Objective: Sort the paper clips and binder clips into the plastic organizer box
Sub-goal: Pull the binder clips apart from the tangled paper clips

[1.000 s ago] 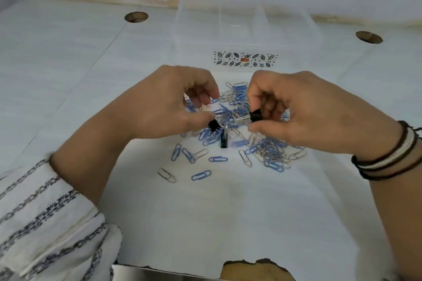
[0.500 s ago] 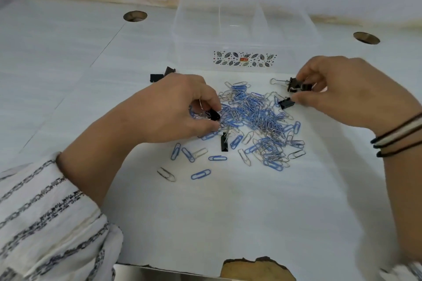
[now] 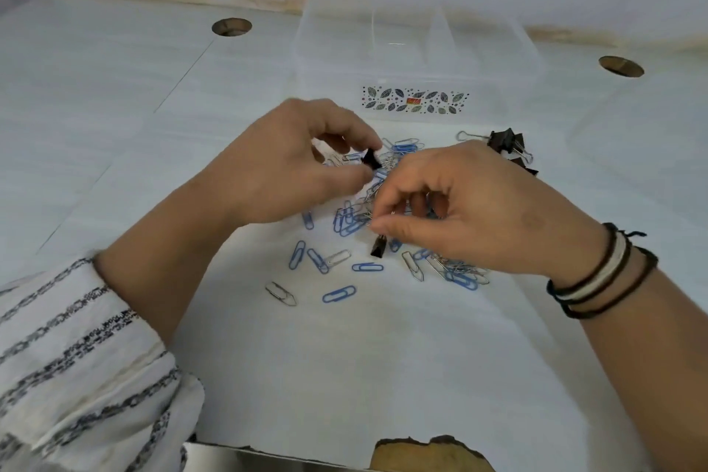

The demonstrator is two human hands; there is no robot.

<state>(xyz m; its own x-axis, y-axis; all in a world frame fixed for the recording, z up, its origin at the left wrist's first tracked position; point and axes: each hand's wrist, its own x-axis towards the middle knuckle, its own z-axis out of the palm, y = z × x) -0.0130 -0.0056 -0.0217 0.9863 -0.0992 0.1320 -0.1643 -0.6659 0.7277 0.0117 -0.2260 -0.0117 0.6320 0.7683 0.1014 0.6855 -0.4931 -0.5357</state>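
Observation:
A heap of blue and silver paper clips (image 3: pixel 350 220) lies on the white table, with loose ones in front of it (image 3: pixel 338 294). My left hand (image 3: pixel 283 169) holds a small black binder clip (image 3: pixel 371 159) between thumb and fingertips above the heap's far left. My right hand (image 3: pixel 482 211) reaches in from the right, thumb and forefinger pinched on the top of another black binder clip (image 3: pixel 378 248) that stands in the heap. Several black binder clips (image 3: pixel 509 149) are gathered at the far right of the heap. The clear plastic organizer box (image 3: pixel 417 61) stands behind, with nothing visible in its compartments.
Two round holes are cut in the tabletop, one at the far left (image 3: pixel 231 27) and one at the far right (image 3: pixel 620 66). A wall runs close behind the box. At the near table edge sits a brown chipped patch (image 3: pixel 429 454).
My right hand has come back from the binder clip group at the right to the middle of the heap. My left hand has lifted its binder clip up and away from me.

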